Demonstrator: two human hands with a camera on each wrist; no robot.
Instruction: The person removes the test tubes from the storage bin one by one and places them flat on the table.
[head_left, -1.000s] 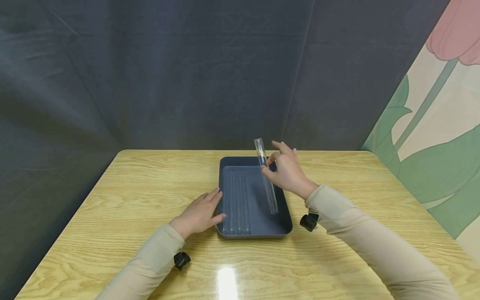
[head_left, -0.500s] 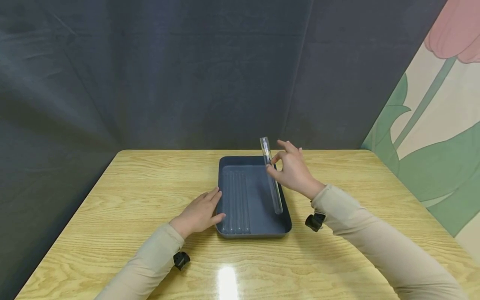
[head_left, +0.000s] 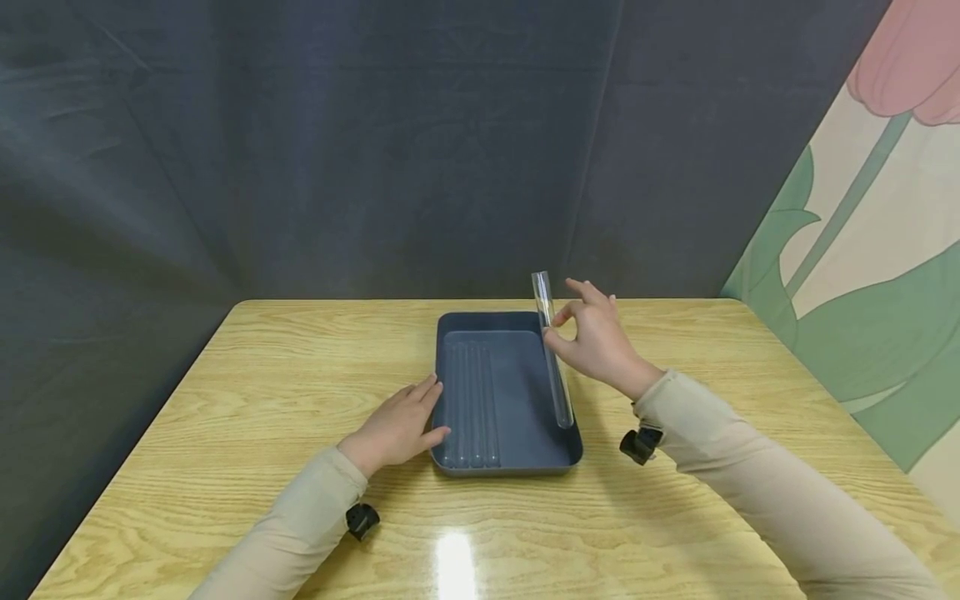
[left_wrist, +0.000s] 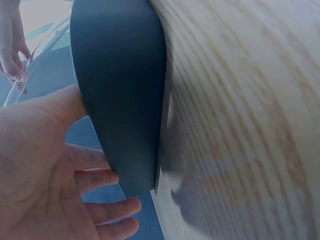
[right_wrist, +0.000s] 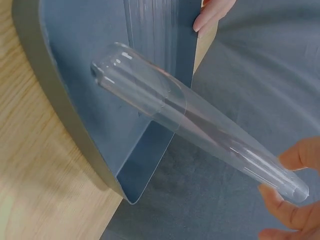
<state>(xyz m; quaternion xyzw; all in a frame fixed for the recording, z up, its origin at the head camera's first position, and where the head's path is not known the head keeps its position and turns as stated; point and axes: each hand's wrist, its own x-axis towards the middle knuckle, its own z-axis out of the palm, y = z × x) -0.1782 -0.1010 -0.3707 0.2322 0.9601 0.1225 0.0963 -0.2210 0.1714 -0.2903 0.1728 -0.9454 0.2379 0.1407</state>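
Note:
My right hand (head_left: 600, 342) pinches a clear test tube (head_left: 557, 375) between thumb and forefinger, with the other fingers raised. The tube slants over the right side of a dark blue-grey tray (head_left: 528, 400), its rounded end low and its open end up by the back edge. Seen from the right wrist, the tube (right_wrist: 150, 90) stretches from the fingertips across the tray. My left hand (head_left: 393, 425) has relaxed fingers resting at the tray's left rim; the left wrist view has the fingers (left_wrist: 95, 179) against the wall (left_wrist: 120, 95). Several similar tubes (head_left: 471, 408) lie side by side in the tray's left half.
The tray stands on a pale wood-grain table (head_left: 300, 367). A dark curtain (head_left: 412, 167) hangs behind the table's back edge, and a wall with a painted flower (head_left: 885, 250) is at the right.
My right hand has shifted to the right with the test tube, from over the tray's middle right toward its right wall. The left hand stays in place at the rim.

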